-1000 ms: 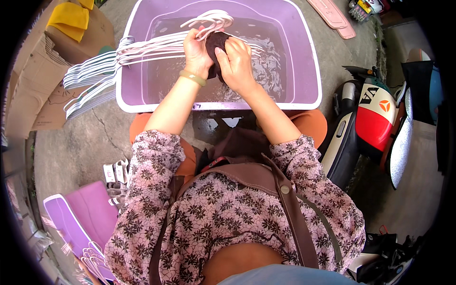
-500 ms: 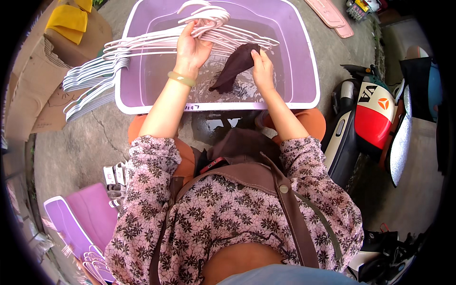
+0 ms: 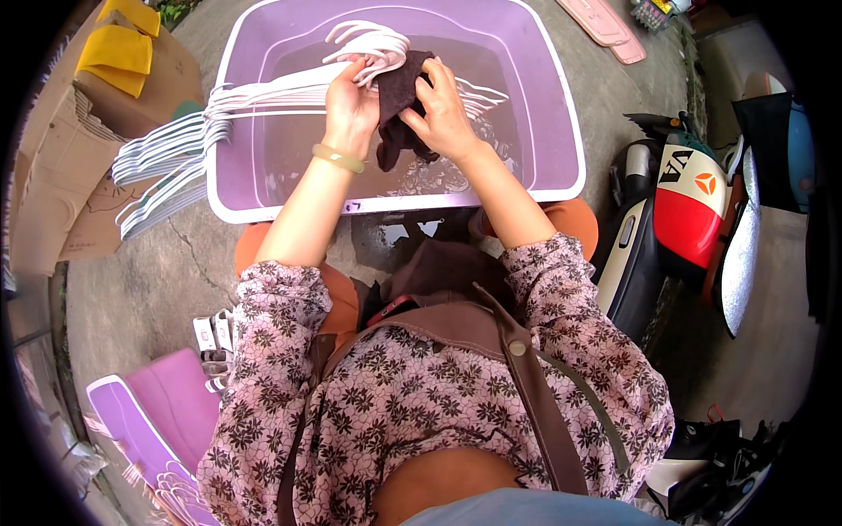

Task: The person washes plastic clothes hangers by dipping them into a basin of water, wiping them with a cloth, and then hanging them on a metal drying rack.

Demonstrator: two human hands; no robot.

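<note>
Holding one bundle of white hangers [image 3: 303, 81], overlapped beyond counting, the left hand [image 3: 353, 110] curls its fingers near the hooks; the right hand [image 3: 445, 114], fingers partly bent, grasps one dark cloth [image 3: 401, 98] just right of it, above one purple tub [image 3: 551, 123].

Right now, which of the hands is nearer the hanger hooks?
Left: the left hand grips the hangers just below the hooks; the right hand, holding the dark brown cloth, is farther right.

Soft, bright daylight glints on the water [image 3: 434, 181], while fisheye distortion bends toward black corners.
</note>
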